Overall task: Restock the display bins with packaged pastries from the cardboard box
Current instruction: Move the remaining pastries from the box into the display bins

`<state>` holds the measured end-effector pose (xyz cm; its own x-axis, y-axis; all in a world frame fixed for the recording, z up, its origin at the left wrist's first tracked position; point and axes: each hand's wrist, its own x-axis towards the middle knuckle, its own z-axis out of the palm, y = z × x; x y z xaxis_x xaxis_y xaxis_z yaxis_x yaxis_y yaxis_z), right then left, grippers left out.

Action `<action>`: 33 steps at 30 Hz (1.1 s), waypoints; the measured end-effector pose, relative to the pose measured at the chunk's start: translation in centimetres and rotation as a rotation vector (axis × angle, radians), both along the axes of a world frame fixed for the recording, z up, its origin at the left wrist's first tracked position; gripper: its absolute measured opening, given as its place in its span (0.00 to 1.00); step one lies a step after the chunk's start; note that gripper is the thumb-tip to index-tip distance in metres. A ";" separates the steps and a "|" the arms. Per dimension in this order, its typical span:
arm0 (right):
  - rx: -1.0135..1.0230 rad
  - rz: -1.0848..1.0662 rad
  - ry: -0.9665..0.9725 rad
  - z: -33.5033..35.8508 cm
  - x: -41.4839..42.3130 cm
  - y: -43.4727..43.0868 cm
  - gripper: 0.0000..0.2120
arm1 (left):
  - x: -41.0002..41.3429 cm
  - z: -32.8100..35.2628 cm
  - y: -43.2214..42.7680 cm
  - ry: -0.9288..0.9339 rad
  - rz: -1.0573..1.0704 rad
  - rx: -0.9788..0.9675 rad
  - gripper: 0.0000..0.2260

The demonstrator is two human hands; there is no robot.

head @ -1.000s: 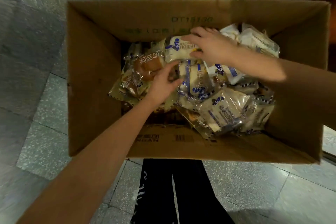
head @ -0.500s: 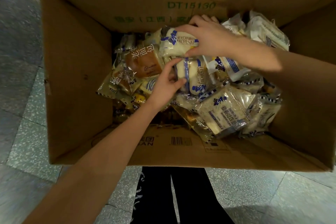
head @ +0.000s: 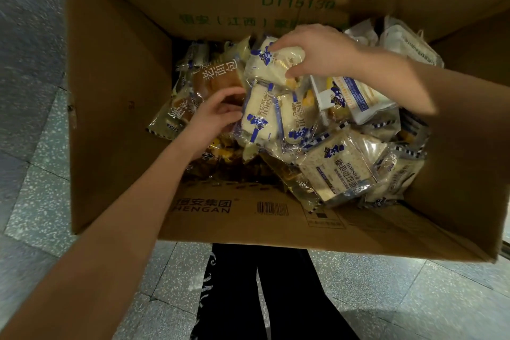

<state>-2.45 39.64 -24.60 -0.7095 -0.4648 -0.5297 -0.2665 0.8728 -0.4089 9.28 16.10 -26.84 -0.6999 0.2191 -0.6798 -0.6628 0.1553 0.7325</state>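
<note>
An open cardboard box [head: 116, 96] on the floor holds a heap of several clear-wrapped pastries. My right hand [head: 317, 52] is shut on a white, blue-printed pastry packet [head: 271, 65] at the top of the heap, thumb under it and fingers over it. My left hand [head: 218, 114] reaches in from the lower left, fingers curled against the left edge of a double white pastry packet [head: 265, 119] and just below a brown bread packet [head: 216, 77]. Whether the left hand grips anything is unclear.
The box stands on a grey speckled tile floor [head: 36, 196]. My dark trousers [head: 265, 292] show below the box's near flap [head: 276, 223]. More packets, one a large grain toast packet [head: 339, 171], lie at the right of the box. No display bins are in view.
The camera has come closer to the box. My right hand has closed further round the white packet and tipped it up. My left hand has slid slightly left, towards the brown bread packet.
</note>
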 end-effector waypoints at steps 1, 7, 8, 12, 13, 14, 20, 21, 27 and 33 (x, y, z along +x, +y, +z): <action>-0.019 -0.014 -0.026 -0.1 -0.2 0.0 0.29 | -0.1 0.0 0.1 -0.002 -0.016 0.012 0.21; -0.106 -0.065 -0.094 -0.8 -0.3 -0.3 0.28 | 0.2 -0.6 3.5 0.073 -0.008 0.090 0.29; -0.127 -0.087 -0.115 -0.8 -0.4 -0.4 0.27 | 0.3 -0.8 3.8 0.100 -0.005 0.073 0.30; -0.163 -0.123 -0.192 -0.2 -0.6 -0.8 0.22 | 0.0 -0.7 3.2 0.109 0.017 0.047 0.29; -0.167 -0.135 -0.211 -0.1 -0.4 -1.0 0.21 | 0.1 -0.5 2.6 0.103 0.020 0.043 0.29; -0.169 -0.136 -0.224 0.0 -0.3 -1.2 0.21 | 0.2 -0.2 2.0 0.101 0.013 0.033 0.28; -0.141 -0.120 -0.308 1.7 1.3 -4.0 0.19 | 0.5 2.7 -2.6 0.083 -0.010 -0.078 0.26; -0.152 -0.127 -0.304 1.9 1.5 -4.4 0.19 | 0.5 3.2 -3.2 0.083 0.001 -0.089 0.26; -0.208 -0.192 -0.242 4.3 2.5 -6.4 0.20 | 1.1 5.8 -5.9 0.138 0.042 -0.147 0.27; -0.259 -0.171 -0.194 12.2 3.9 -7.2 0.24 | 2.1 12.7 -8.6 0.266 0.086 -0.131 0.32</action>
